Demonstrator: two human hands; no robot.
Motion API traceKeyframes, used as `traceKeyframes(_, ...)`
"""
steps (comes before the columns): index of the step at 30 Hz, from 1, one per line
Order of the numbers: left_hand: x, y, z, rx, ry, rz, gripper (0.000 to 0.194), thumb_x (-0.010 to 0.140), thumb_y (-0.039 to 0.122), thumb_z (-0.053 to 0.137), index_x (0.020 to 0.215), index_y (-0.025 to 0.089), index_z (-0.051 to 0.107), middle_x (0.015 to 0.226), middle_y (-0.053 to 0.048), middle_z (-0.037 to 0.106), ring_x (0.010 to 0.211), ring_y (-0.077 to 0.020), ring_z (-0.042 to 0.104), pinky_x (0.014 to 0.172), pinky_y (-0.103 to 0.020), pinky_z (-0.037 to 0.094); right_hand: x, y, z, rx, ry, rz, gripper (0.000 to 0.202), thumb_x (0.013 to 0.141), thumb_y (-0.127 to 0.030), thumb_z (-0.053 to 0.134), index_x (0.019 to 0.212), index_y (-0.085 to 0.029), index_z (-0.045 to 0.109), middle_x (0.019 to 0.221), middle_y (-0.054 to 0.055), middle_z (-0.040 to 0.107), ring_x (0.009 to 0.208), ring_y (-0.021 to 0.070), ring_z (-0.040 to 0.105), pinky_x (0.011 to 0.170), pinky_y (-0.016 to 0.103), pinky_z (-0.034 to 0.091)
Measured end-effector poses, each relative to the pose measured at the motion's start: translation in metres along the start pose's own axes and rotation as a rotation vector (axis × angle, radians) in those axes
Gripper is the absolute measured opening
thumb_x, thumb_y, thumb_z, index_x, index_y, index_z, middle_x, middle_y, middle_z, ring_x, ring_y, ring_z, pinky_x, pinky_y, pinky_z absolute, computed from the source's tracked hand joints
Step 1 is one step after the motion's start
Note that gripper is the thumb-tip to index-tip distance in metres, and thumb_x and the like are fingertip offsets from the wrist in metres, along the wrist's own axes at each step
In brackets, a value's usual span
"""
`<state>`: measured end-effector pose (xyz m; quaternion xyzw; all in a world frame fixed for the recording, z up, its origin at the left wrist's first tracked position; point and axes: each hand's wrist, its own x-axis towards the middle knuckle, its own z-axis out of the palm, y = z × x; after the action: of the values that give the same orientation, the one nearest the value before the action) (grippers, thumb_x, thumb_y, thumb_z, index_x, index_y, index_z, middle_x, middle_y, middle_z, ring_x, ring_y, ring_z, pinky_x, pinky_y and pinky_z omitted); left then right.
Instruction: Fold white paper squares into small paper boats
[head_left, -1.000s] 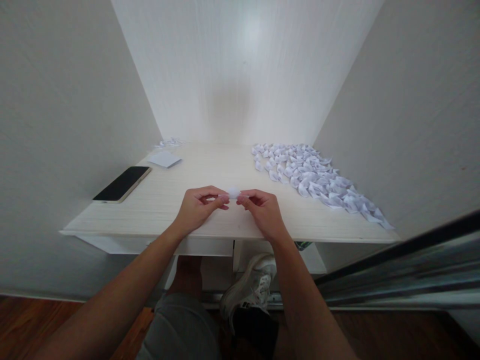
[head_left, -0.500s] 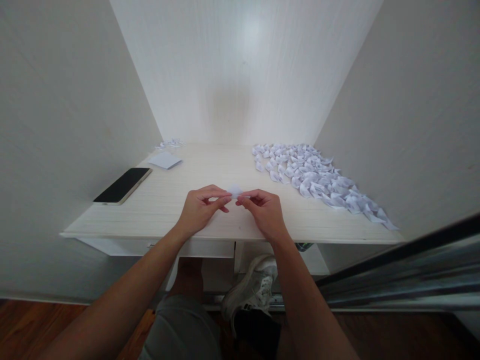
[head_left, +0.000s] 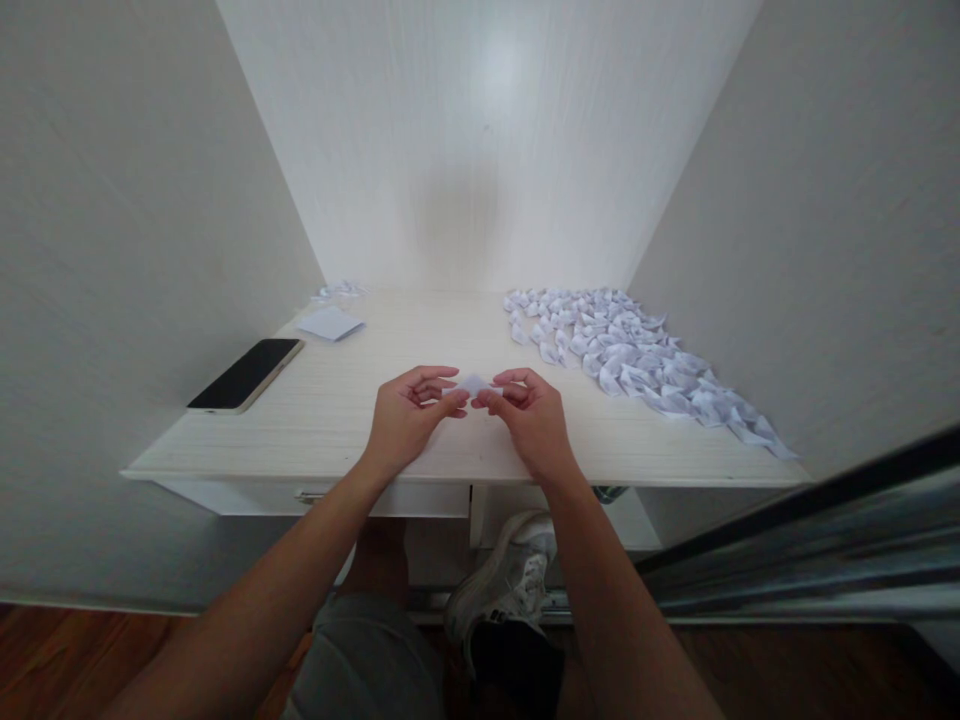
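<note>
A small piece of folded white paper (head_left: 474, 384) is held between my two hands above the middle of the desk, its peak pointing away from me. My left hand (head_left: 415, 412) grips its left end, thumb in front and fingers behind, with the index finger lifted off. On the right end, my right hand (head_left: 528, 414) pinches it the same way, index finger raised. The two thumb tips nearly meet at the paper's lower edge. Parts of the paper are hidden behind the thumbs.
Many folded white paper pieces (head_left: 622, 345) are heaped along the right side of the desk (head_left: 420, 330). On the left lie a stack of white paper (head_left: 331, 323), small paper scraps (head_left: 341, 288) and a black-screened phone (head_left: 247, 375). Walls enclose the desk's back and sides.
My index fingers have lifted away from the paper and my hands have opened slightly. More of the paper's pointed shape shows between them.
</note>
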<state>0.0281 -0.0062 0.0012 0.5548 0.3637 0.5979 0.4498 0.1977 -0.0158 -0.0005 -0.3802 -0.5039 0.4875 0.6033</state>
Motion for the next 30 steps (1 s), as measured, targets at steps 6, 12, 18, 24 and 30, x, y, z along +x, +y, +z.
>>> traceKeyframes(6, 0.001, -0.003, 0.009, -0.020, 0.013, -0.040, 0.041, 0.063, 0.033, 0.092, 0.093, 0.012, 0.072, 0.075, -0.007, 0.077, 0.063, -0.0189, 0.074, 0.061, -0.031, 0.065, 0.000, 0.000, -0.001, -0.016, 0.034, 0.020, 0.031, 0.070, -0.036, 0.084, 0.090, -0.021, 0.064, 0.073, 0.002, 0.076, 0.067, 0.0174, 0.068, 0.067, 0.031, 0.049)
traceKeyframes(12, -0.001, -0.001, 0.012, -0.063, 0.057, -0.072, 0.046, 0.058, 0.034, 0.094, 0.086, 0.016, 0.063, 0.067, -0.002, 0.074, 0.057, -0.0181, 0.071, 0.057, -0.031, 0.062, 0.001, 0.002, -0.001, -0.029, 0.040, 0.011, 0.026, 0.071, -0.033, 0.083, 0.084, -0.021, 0.064, 0.067, 0.001, 0.074, 0.064, 0.0173, 0.068, 0.065, 0.030, 0.049)
traceKeyframes(18, -0.009, -0.003, 0.036, -0.254, 0.245, -0.068, 0.047, 0.067, 0.031, 0.089, 0.095, 0.019, 0.054, 0.069, 0.002, 0.072, 0.063, -0.0168, 0.073, 0.065, -0.031, 0.063, 0.003, 0.003, -0.002, 0.029, 0.084, 0.003, 0.028, 0.072, -0.030, 0.079, 0.091, -0.022, 0.061, 0.070, 0.000, 0.075, 0.068, 0.0179, 0.071, 0.068, 0.031, 0.050)
traceKeyframes(24, -0.014, -0.008, 0.071, -0.323, 0.453, 0.064, 0.033, 0.077, 0.030, 0.081, 0.086, 0.020, 0.051, 0.071, 0.003, 0.068, 0.070, -0.0143, 0.073, 0.075, -0.032, 0.064, 0.004, 0.003, 0.000, 0.117, 0.203, -0.068, 0.037, 0.069, -0.035, 0.085, 0.082, -0.024, 0.051, 0.066, -0.005, 0.068, 0.066, 0.0163, 0.069, 0.068, 0.030, 0.052)
traceKeyframes(30, -0.011, -0.011, 0.098, -0.364, 0.573, 0.086, 0.031, 0.077, 0.033, 0.082, 0.088, 0.018, 0.057, 0.074, 0.001, 0.069, 0.071, -0.0154, 0.073, 0.081, -0.038, 0.065, 0.004, 0.002, -0.001, 0.121, 0.329, -0.142, 0.027, 0.072, -0.036, 0.082, 0.086, -0.021, 0.065, 0.080, 0.001, 0.072, 0.076, 0.0173, 0.068, 0.077, 0.035, 0.057)
